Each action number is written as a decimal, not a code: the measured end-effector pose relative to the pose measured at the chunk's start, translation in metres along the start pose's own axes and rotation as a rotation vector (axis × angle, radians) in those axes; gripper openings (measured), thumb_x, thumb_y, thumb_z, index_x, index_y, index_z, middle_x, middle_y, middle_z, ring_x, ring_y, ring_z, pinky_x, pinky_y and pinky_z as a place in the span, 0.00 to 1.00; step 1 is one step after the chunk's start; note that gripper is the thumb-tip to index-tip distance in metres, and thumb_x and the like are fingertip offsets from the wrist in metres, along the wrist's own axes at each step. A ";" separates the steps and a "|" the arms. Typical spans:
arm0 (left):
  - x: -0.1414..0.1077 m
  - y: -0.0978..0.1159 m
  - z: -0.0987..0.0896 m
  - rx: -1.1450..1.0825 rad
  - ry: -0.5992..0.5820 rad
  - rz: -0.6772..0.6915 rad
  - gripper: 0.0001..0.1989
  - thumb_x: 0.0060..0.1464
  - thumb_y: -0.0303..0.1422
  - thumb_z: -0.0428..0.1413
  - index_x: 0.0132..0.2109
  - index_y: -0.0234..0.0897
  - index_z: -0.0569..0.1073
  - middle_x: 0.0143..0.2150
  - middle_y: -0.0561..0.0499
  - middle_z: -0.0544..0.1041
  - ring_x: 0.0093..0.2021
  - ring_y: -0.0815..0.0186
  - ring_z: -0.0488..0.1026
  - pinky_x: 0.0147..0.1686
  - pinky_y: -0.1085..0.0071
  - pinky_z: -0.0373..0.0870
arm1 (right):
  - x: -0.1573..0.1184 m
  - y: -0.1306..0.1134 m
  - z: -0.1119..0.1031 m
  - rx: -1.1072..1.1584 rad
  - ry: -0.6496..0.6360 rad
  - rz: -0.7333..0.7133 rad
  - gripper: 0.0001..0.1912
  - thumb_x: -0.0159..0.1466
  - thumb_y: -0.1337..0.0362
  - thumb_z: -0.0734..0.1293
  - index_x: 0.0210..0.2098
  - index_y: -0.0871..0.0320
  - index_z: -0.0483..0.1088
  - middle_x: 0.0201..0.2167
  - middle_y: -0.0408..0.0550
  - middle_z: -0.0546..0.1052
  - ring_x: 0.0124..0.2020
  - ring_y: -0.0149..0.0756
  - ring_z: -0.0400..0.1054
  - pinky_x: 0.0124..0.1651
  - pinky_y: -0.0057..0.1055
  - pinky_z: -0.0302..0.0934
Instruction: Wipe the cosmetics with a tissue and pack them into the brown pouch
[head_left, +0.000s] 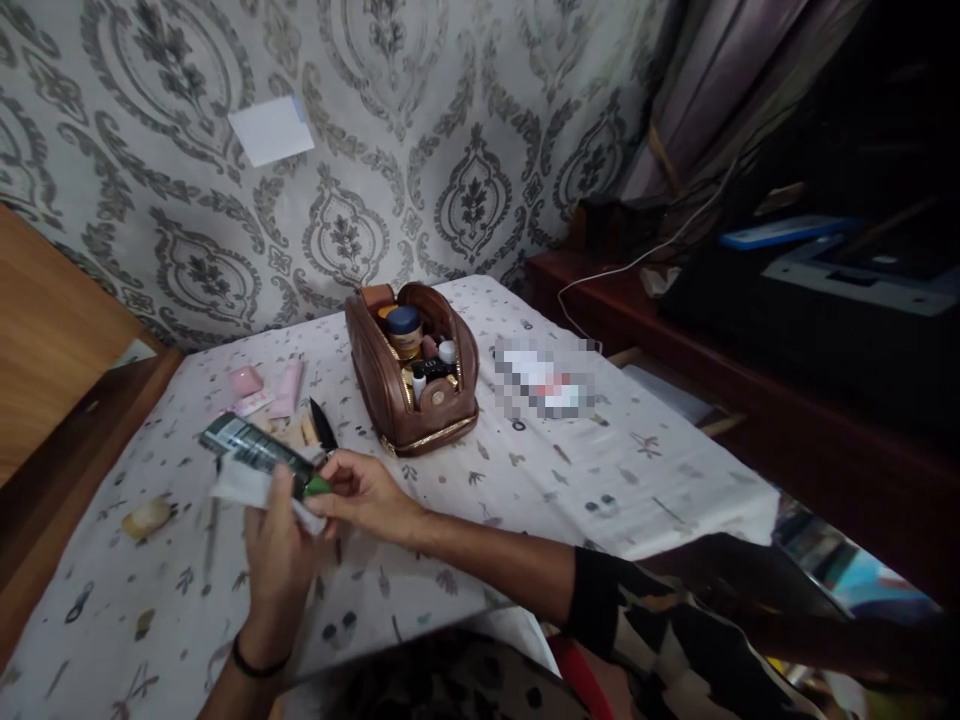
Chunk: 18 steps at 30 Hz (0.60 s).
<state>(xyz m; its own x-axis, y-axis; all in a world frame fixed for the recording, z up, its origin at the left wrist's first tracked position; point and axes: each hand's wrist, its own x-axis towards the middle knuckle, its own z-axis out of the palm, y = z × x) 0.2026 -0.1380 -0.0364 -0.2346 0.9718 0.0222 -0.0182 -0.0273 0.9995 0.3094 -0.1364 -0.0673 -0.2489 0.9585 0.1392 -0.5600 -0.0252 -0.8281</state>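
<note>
My left hand (281, 545) is closed around a dark green squeeze tube (251, 445), with a white tissue or cloth (244, 484) between the palm and the tube. The fingers of my right hand (371, 495) pinch the tube's green cap end (316, 486). Beyond my hands stands a brown toiletry bag (442, 425), unzipped, with a blue-lidded jar (405, 330) and several small bottles inside. A pink tube (287, 388), a small pink item (245, 381) and a black pointed item (322, 425) lie behind the green tube.
A patterned white cloth (525, 500) covers the table. Right of the bag lies a blurred-out item (544, 380). Dark wooden furniture (750, 460) with a white cable (652, 262) borders the right; a wooden panel (60, 340) borders the left. Patterned wall covering (420, 150) rises behind.
</note>
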 end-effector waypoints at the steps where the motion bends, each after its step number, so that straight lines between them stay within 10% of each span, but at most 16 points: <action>1: -0.004 -0.003 0.001 0.065 0.003 -0.003 0.22 0.56 0.50 0.57 0.47 0.36 0.77 0.42 0.48 0.80 0.46 0.59 0.77 0.46 0.66 0.74 | 0.001 -0.001 -0.001 -0.022 0.031 -0.026 0.30 0.45 0.44 0.78 0.30 0.56 0.62 0.24 0.35 0.71 0.23 0.25 0.66 0.26 0.24 0.63; 6: -0.006 0.000 0.005 0.165 -0.038 -0.014 0.26 0.58 0.54 0.54 0.47 0.35 0.78 0.47 0.44 0.80 0.53 0.56 0.74 0.52 0.65 0.70 | -0.001 -0.004 -0.005 -0.272 0.139 -0.138 0.24 0.53 0.48 0.75 0.30 0.55 0.60 0.25 0.35 0.66 0.25 0.26 0.60 0.27 0.24 0.56; 18: 0.041 0.026 0.010 -0.399 0.064 -0.059 0.17 0.53 0.44 0.62 0.41 0.34 0.76 0.34 0.51 0.80 0.30 0.68 0.77 0.33 0.73 0.75 | -0.018 -0.006 -0.003 -1.460 0.113 -0.380 0.12 0.64 0.65 0.70 0.43 0.56 0.64 0.41 0.48 0.70 0.38 0.38 0.70 0.34 0.31 0.61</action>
<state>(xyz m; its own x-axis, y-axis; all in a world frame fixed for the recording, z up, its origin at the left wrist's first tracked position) 0.2021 -0.0963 -0.0090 -0.2811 0.9584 -0.0493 -0.4064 -0.0724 0.9108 0.3196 -0.1529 -0.0663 -0.1758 0.8606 0.4780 0.6947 0.4525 -0.5591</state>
